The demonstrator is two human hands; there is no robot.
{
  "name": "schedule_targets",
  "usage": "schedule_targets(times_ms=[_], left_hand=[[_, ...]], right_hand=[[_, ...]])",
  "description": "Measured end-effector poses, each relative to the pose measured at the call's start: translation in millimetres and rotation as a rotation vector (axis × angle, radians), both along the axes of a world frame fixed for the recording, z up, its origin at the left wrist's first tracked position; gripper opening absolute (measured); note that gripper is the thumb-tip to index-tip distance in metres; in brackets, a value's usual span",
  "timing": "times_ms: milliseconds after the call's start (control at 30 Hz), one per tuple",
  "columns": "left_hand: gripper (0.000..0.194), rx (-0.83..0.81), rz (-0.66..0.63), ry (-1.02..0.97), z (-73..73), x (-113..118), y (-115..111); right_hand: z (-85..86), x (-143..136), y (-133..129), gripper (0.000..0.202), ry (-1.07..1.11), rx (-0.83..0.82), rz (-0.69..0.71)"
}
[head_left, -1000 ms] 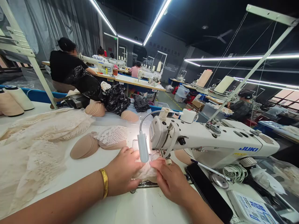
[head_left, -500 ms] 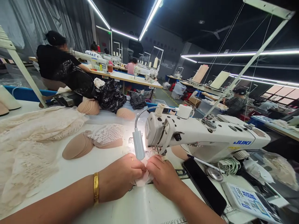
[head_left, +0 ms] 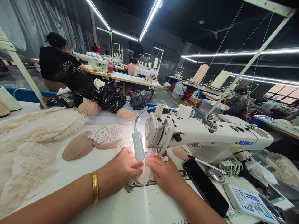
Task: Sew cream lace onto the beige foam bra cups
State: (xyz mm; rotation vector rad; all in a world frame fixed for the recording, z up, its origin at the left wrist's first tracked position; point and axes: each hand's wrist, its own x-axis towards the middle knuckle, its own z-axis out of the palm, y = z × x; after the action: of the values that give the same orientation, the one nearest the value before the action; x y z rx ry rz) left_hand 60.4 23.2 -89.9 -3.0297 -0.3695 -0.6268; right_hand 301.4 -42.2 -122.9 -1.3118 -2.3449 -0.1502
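Under the head of a white sewing machine (head_left: 210, 137) lies a pale pink fabric piece (head_left: 143, 179) with lace, partly covered by my hands and the lamp. My left hand (head_left: 116, 172), a gold bangle at its wrist, has its fingers bent and closed on the left side of the fabric. On the opposite side, my right hand (head_left: 167, 174) holds the fabric with its fingers together, close to the presser foot; its thumb is hidden. A grey gooseneck lamp (head_left: 138, 144) lights the spot. White lace (head_left: 125, 143) shows beyond my left hand.
To the left lie beige foam bra cups (head_left: 77, 146), a lace-covered cup stack (head_left: 107, 135) and a heap of cream lace (head_left: 35, 140). A black phone (head_left: 205, 188) and a white box (head_left: 247, 202) flank my right arm. Co-workers sit at other machines behind.
My hands have moved slightly apart from a close pinch, and the right fingers now lie straighter along the fabric. More lace shows behind my left hand. The view has shifted slightly.
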Motion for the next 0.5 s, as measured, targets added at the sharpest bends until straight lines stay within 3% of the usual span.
schedule_targets(times_ms=[100,500], left_hand=[[0.032,-0.022,-0.04,-0.04,-0.1,1.1,2.8],[0.031,-0.019,0.02,0.026,1.4,1.3,2.7]], right_hand=[[-1.0,2.4,2.2,0.05,-0.022,-0.032,-0.042],[-4.8,3.7,2.2,0.064,-0.093,-0.087,-0.078]])
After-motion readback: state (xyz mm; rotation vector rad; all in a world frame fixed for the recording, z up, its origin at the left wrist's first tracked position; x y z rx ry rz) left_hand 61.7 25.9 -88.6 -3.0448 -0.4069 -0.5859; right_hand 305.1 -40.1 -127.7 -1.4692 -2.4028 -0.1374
